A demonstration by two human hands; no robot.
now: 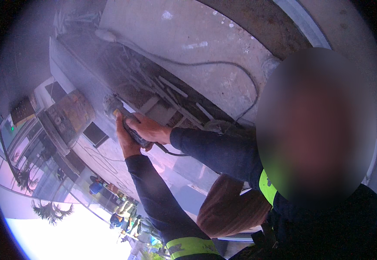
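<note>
Both of my hands are closed round a dusty handheld power tool (115, 104), which looks like a grinder. My left hand (127, 138) grips it from below, and my right hand (147, 128) lies across its body. The tool's head is at a pale, dust-hazed surface (80, 73), though contact is unclear. A dark cord (167, 151) runs from the tool's rear. My dark sleeves have lime reflective bands, and brown trousers (229, 203) show beneath my arms. A large blurred patch hides much of the right side.
A pale slab (188, 43) carries a loose cable (210, 63). Beside it lies a dark recess with strips of debris (173, 89). A worn box-like object (71, 108) is left of the tool. Other people (119, 221) work in the background near a glass-fronted building (32, 160).
</note>
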